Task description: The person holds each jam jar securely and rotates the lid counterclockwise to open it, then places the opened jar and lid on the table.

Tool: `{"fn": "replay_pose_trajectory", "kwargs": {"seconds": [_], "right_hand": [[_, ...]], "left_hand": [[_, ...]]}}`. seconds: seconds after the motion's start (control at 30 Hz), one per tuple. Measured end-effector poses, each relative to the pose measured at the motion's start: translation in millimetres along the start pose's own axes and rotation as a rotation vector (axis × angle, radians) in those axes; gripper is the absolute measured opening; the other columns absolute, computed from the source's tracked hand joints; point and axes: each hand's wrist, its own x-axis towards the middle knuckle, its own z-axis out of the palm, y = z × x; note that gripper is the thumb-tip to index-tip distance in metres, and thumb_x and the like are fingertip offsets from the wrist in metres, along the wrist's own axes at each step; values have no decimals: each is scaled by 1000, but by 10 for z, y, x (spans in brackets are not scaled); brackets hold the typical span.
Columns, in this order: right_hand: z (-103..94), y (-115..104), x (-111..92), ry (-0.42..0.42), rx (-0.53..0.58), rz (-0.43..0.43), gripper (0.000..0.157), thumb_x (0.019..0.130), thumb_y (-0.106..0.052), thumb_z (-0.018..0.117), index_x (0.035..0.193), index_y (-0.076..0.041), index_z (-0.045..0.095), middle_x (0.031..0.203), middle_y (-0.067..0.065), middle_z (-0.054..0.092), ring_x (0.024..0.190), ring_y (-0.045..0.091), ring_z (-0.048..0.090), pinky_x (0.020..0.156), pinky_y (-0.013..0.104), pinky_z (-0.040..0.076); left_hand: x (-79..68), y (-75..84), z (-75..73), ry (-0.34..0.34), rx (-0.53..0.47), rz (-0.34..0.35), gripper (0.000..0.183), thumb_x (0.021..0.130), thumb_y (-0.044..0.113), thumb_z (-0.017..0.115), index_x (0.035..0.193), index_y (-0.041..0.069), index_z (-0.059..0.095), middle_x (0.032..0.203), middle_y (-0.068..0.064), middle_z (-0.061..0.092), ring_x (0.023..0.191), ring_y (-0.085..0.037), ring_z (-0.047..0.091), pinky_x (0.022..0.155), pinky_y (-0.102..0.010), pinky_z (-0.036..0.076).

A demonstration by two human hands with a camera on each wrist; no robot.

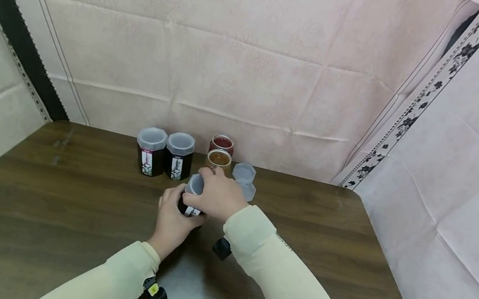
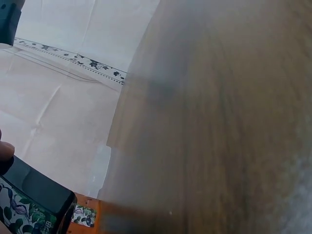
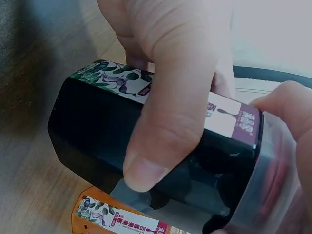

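Between both hands is a dark hexagonal jar (image 3: pixel 107 126) with a leafy label and a translucent plastic lid (image 3: pixel 273 180). My left hand (image 1: pixel 174 221) grips its body, the thumb lying across one side in the right wrist view. My right hand (image 1: pixel 219 194) pinches the lid from above. The lid is still around the jar's top. In the left wrist view only a corner of the jar (image 2: pixel 36 195) shows. Just behind the hands stand an amber jar (image 1: pixel 219 160) and a dark red jar (image 1: pixel 222 142), neither with a plastic lid.
Two dark jars (image 1: pixel 149 157) with translucent lids stand side by side at the back left. Two loose translucent lids (image 1: pixel 244 172) lie right of the amber jar. Pale cloth (image 1: pixel 241 85) hangs along the rear edge of the wooden table (image 1: pixel 64 215).
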Motion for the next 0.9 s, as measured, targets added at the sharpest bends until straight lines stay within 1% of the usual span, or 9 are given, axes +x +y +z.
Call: {"fn": "replay_pose_trajectory", "kwargs": {"seconds": [0.13,0.33,0.47,0.7,0.8,0.9], "right_hand": [[-30,7,-5,2,1,-21,63,81,-49,59,134,-15,53,122,9,54,75,19,57,62,29,50],[-48,36,-16,1,6,-50,63,82,-48,59,135,-15,53,124,8,53,72,18,58,62,28,50],[-37,56,-13,2,-9,-70,64,82,-49,59,136,-15,53,126,9,53,71,18,58,62,27,50],[-55,79,-24,11,0,-107,64,83,-48,60,137,-14,53,128,9,53,77,18,58,65,27,51],[-85,94,-33,2,19,-128,63,84,-48,59,137,-15,52,131,10,51,82,19,59,68,28,51],[-121,120,-48,-25,49,-174,63,84,-48,59,138,-17,52,132,9,50,86,18,59,72,29,52]], "left_hand": [[16,0,-9,-18,-38,-1,74,72,18,84,135,7,48,129,-15,46,116,-32,42,99,-53,39],[16,24,-21,-59,-101,-42,75,71,19,84,136,11,47,131,-12,51,118,-30,49,102,-51,40],[19,29,-31,-87,-122,-63,73,72,20,84,134,13,47,130,-10,55,118,-28,52,102,-49,41],[51,46,-61,-136,-82,-64,79,72,22,83,139,12,43,133,-12,55,119,-29,53,102,-49,42],[61,49,-84,-157,-82,-47,79,72,21,83,139,12,43,134,-12,55,119,-29,53,102,-49,43],[50,42,-117,-184,-94,-30,79,72,19,84,139,12,43,133,-11,55,117,-28,54,99,-48,45]]}}
